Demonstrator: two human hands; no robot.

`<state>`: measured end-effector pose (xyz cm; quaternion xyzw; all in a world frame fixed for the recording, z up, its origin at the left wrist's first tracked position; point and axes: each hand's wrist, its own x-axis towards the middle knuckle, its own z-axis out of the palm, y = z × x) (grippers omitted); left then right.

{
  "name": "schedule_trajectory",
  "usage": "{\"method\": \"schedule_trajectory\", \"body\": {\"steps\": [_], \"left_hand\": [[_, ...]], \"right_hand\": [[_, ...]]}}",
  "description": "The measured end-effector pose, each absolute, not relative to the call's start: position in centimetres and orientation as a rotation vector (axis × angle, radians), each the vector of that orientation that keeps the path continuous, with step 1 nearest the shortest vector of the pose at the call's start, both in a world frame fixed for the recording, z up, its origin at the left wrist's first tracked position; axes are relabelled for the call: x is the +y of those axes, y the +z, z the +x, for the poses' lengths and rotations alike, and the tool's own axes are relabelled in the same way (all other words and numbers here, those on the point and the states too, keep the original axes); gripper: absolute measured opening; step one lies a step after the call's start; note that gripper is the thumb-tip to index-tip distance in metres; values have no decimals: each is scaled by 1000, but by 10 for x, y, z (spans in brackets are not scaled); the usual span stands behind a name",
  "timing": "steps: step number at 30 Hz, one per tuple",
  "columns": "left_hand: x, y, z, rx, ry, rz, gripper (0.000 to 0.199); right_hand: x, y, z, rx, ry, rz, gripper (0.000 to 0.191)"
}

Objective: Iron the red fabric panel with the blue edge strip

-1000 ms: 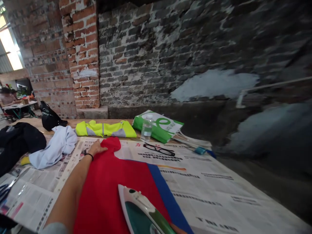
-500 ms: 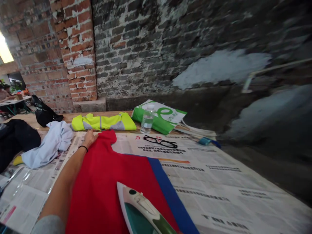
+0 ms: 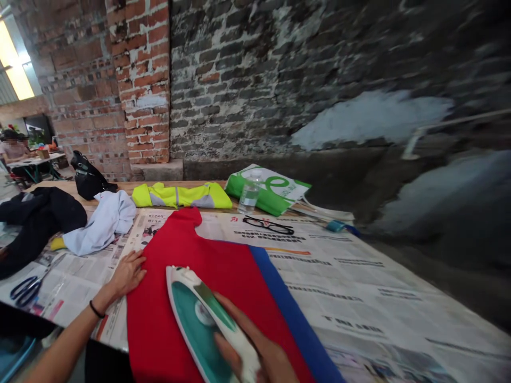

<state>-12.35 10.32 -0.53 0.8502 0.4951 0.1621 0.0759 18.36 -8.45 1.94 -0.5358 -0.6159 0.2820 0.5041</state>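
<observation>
Red fabric (image 3: pixel 159 314) lies flat on the newspaper-covered table, with blue fabric (image 3: pixel 279 290) showing along its right edge. My right hand (image 3: pixel 255 340) is wrapped round the handle of a white and green iron (image 3: pixel 199 314), which is over the middle of the red fabric, tip toward the upper left. Whether its soleplate touches the cloth cannot be made out. My left hand (image 3: pixel 128 272) rests at the fabric's left edge, fingers spread, holding nothing.
Behind the fabric are a folded yellow vest (image 3: pixel 183 196), a bottle (image 3: pixel 249 196), a green-white bag (image 3: pixel 275 191) and glasses (image 3: pixel 268 225). At left lie scissors (image 3: pixel 30 287), white cloth (image 3: pixel 104 223), dark cloth (image 3: pixel 48 218) and a black bag (image 3: pixel 90 178). A person (image 3: pixel 14 149) sits far left.
My left hand has moved from the fabric's far corner down to its left edge. The iron has shifted left and away from me, and my right hand has come into fuller view.
</observation>
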Motion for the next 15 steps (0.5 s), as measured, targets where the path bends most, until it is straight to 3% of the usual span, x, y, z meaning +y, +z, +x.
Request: {"method": "schedule_trajectory", "body": {"steps": [9,15], "left_hand": [[99,-18,-121,1612,559,2482,41],[104,-15,-123,1621,620,2454,40]], "right_hand": [[51,67,101,-1496,604,-1540,64],[-5,52,131,-1583,731,-1183,64]]}}
